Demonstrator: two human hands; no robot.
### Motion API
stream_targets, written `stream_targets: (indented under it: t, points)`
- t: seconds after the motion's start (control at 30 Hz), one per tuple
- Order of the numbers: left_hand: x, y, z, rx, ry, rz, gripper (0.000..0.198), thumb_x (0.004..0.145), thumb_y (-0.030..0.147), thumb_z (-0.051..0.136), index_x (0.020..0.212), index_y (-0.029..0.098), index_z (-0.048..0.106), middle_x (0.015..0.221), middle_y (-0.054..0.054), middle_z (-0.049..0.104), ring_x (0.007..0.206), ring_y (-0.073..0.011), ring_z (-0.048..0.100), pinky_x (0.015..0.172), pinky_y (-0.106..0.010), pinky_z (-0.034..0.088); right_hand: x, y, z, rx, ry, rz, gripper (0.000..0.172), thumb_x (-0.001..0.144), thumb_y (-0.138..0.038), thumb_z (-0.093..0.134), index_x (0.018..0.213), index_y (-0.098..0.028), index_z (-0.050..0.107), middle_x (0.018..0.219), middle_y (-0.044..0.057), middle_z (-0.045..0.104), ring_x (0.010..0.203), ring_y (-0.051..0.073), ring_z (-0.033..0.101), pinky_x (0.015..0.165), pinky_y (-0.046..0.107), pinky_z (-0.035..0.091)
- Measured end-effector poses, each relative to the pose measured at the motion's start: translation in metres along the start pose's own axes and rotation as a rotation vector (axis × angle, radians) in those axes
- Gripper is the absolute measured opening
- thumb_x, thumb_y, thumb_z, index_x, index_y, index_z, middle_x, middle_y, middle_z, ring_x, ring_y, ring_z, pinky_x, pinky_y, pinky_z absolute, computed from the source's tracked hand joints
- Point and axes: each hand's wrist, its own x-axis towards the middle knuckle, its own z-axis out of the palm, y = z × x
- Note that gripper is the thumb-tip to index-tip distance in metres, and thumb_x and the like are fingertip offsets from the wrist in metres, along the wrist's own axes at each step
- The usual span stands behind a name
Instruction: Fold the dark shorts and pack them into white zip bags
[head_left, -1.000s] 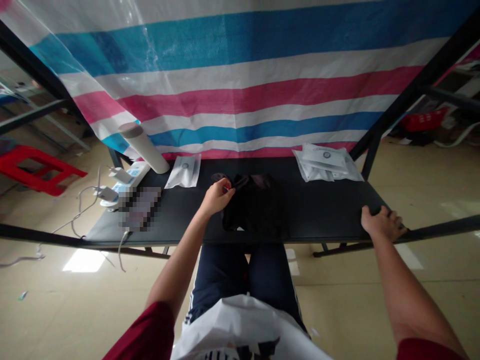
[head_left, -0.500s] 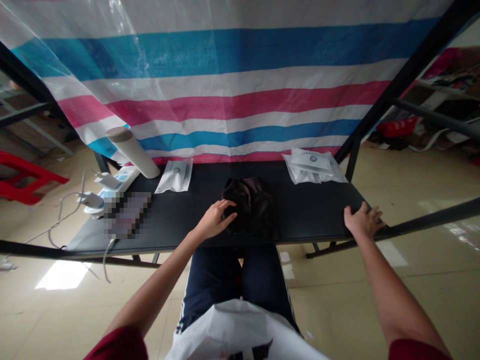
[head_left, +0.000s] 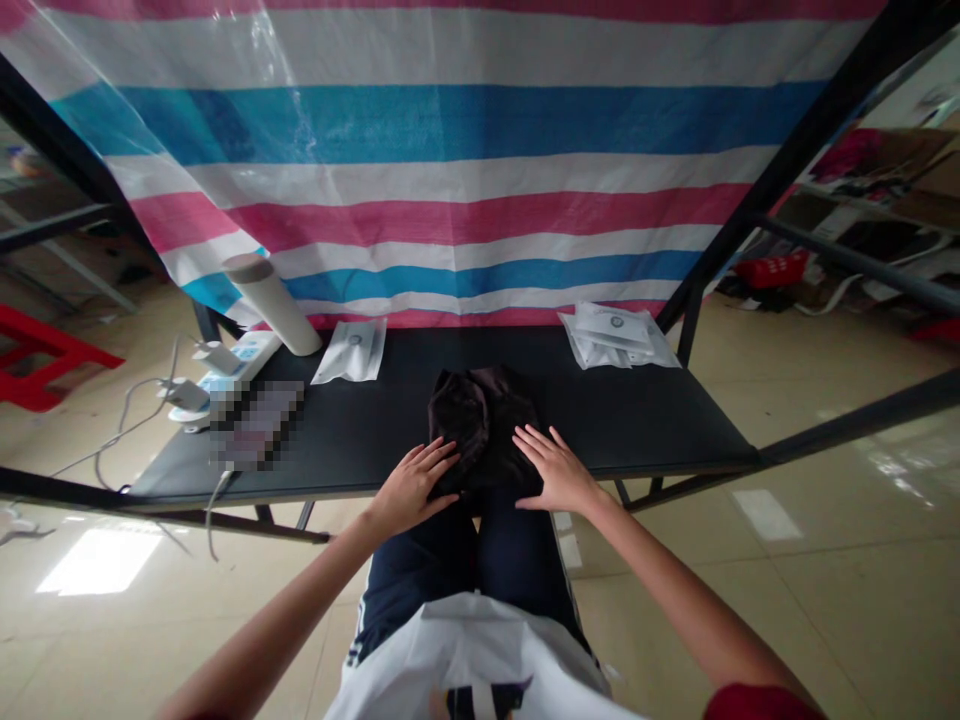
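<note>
A crumpled piece of dark brown cloth (head_left: 491, 415) lies at the front middle of the black table (head_left: 637, 420), its near side by the table's front edge. On its left side rests my left hand (head_left: 415, 487), fingers outstretched and the fingertips on the fabric. My right hand (head_left: 556, 470) is at the cloth's right side, fingers apart, with the tips touching or just over it. Neither hand grips the fabric. What kind of item the cloth is, I cannot tell.
At the back right lie several white packets (head_left: 616, 335), and one white packet (head_left: 350, 350) at the back left. A pale bottle (head_left: 279, 308), a power strip (head_left: 244, 365) with chargers and a blurred-out phone-like object (head_left: 259, 425) fill the left end. Striped sheeting (head_left: 450, 220) hangs behind.
My right hand has come from the table's right end to the cloth's right side. My left hand has shifted slightly left and nearer to me. The cloth has moved a little toward me.
</note>
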Motion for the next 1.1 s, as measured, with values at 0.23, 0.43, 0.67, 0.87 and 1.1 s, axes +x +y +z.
stream_targets:
  t: [0.23,0.43,0.67,0.87,1.1]
  points:
    - [-0.019,-0.001,0.0,-0.094,0.008,-0.047,0.056,0.084,0.016,0.053,0.14,0.028,0.05,0.151,-0.005,0.046,0.144,-0.0253,0.035,0.117,-0.051,0.031,-0.014,0.004,0.003,0.059,0.007,-0.021,0.081,0.074,-0.028,0.071,0.147,-0.023,0.037,0.154,0.011,0.039,0.144,0.028,0.033,0.119,0.057,0.021]
    - [-0.02,-0.005,-0.001,-0.243,0.091,-0.075,0.054,0.082,0.015,0.05,0.136,0.024,0.054,0.145,-0.005,0.053,0.14,-0.0206,0.042,0.116,-0.042,0.036,-0.025,0.005,-0.002,0.184,0.138,-0.003,0.045,0.076,-0.01,0.058,0.119,-0.024,0.062,0.138,0.006,0.059,0.129,0.024,0.054,0.111,0.046,0.041]
    - [-0.014,-0.008,0.003,-0.329,0.178,-0.177,0.032,0.095,0.037,0.042,0.105,0.022,0.068,0.122,-0.009,0.068,0.124,-0.0252,0.057,0.109,-0.043,0.042,-0.018,0.005,0.012,0.169,0.279,0.117,0.025,0.096,-0.026,0.046,0.108,-0.022,0.067,0.114,0.009,0.072,0.111,0.024,0.065,0.099,0.043,0.049]
    - [0.01,-0.014,0.002,-0.247,0.323,-0.432,0.04,0.096,0.049,0.035,0.077,0.023,0.058,0.072,-0.006,0.064,0.08,-0.0226,0.064,0.075,-0.032,0.047,0.014,0.007,0.007,0.042,0.224,0.435,0.04,0.102,-0.036,0.031,0.098,-0.018,0.067,0.084,0.01,0.073,0.078,0.024,0.07,0.068,0.029,0.046]
    - [0.04,-0.02,-0.001,-0.306,0.405,-0.644,0.032,0.093,0.051,0.041,0.08,0.023,0.051,0.066,0.0,0.061,0.06,-0.0168,0.059,0.057,-0.026,0.035,0.045,0.009,0.002,-0.027,0.242,0.616,0.039,0.102,-0.04,0.034,0.098,-0.018,0.066,0.079,0.01,0.072,0.073,0.024,0.069,0.063,0.027,0.039]
